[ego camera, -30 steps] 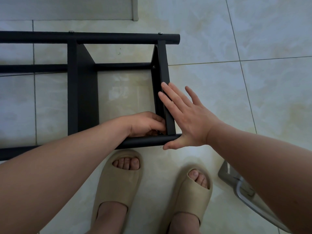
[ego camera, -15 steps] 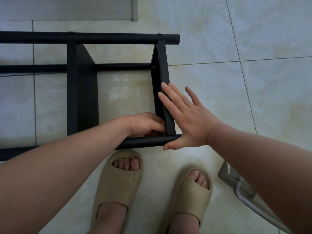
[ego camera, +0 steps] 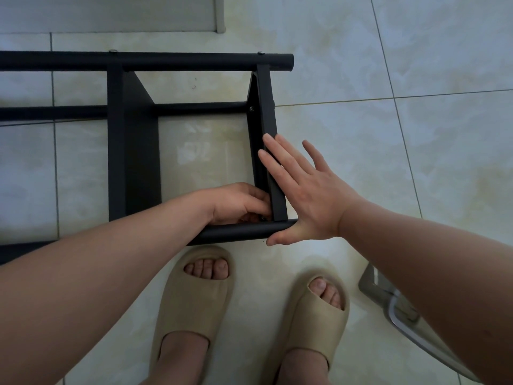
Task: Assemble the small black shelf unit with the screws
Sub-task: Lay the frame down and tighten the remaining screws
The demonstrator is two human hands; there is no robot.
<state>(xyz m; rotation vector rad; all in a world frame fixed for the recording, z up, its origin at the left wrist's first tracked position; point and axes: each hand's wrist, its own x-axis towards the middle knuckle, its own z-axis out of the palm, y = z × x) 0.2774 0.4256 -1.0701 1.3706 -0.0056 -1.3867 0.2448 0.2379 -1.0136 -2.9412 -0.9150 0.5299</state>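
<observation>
Bracing end panel [ego camera: 266, 107] at 3 o'clock with right hand [ego camera: 308, 195] flat, spread; curling left hand [ego camera: 238, 204] into 5 o'clock corner, grip unseen. Risks cross-threading on any panel slip.

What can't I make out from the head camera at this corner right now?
1. Head view: what the left hand works on at the shelf corner; its curled fingers cover it.
2. Head view: the shelf's left part, cut off by the picture edge.
3. Head view: the grey object at lower right, mostly behind the right forearm.
</observation>
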